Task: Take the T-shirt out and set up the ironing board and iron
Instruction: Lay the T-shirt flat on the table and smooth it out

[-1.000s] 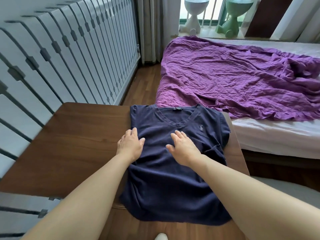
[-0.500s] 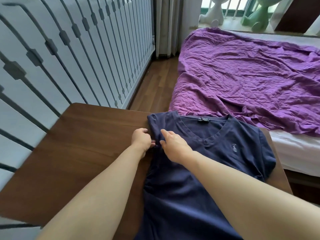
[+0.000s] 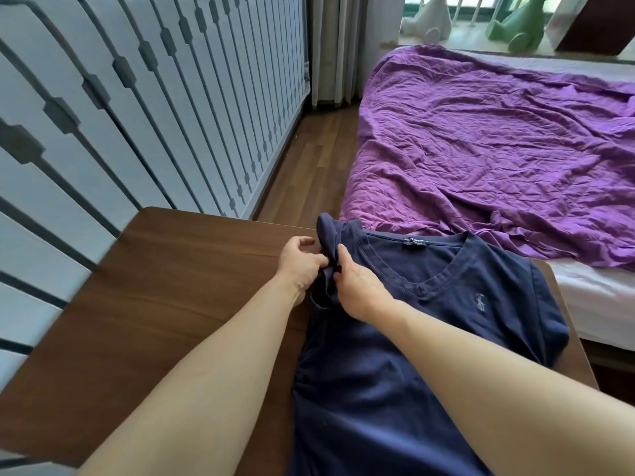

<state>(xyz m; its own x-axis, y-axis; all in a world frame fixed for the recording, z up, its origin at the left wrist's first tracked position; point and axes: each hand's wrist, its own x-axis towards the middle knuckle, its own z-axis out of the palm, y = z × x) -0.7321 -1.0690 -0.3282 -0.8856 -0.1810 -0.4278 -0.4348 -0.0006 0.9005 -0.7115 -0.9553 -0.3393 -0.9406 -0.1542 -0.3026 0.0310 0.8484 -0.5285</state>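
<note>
A navy V-neck T-shirt (image 3: 433, 324) lies front up on a dark wooden table (image 3: 165, 304), collar toward the bed. Its left sleeve (image 3: 328, 235) is bunched and lifted off the table. My left hand (image 3: 300, 262) pinches that sleeve from the left side. From the right, my right hand (image 3: 357, 286) grips the same bunched cloth near the shoulder. The shirt's lower hem runs out of view at the bottom. No ironing board or iron is visible.
A bed with a crumpled purple sheet (image 3: 481, 149) stands right behind the table. White slatted panels (image 3: 137, 115) line the left wall. A strip of wooden floor (image 3: 316, 159) runs between them. White and green figures (image 3: 512, 22) sit on the window sill.
Both hands left the flat chest of the shirt and went to its left sleeve, which they have now gathered and lifted. The view has shifted left and closer.
</note>
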